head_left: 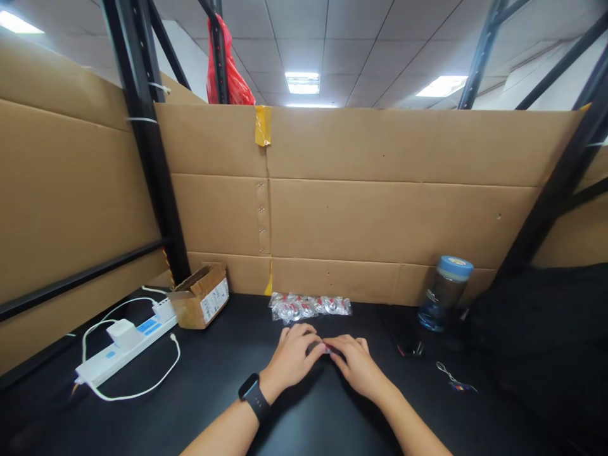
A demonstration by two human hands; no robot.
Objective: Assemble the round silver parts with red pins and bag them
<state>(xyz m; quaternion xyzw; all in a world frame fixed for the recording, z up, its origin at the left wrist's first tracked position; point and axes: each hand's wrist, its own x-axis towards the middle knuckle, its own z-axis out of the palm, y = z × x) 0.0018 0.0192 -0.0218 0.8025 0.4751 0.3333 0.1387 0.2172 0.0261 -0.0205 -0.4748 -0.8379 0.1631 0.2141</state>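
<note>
Both hands meet over the black table, just in front of a row of clear plastic packets [308, 306] with red and silver bits inside. My left hand [295, 354], with a dark watch on its wrist, pinches one side of a small red and clear item [327, 348]. From the other side, my right hand [354, 362] has its thumb and fingertips on the same item. Fingers cover most of the item, so its shape is hard to make out.
An open cardboard box [202, 296] and a white power strip [130, 345] with cables lie left. On the right are a blue-lidded bottle [444, 294], a dark phone-like object [403, 332], a small corded charm [456, 379] and black fabric [541, 354]. Cardboard walls [380, 215] stand behind.
</note>
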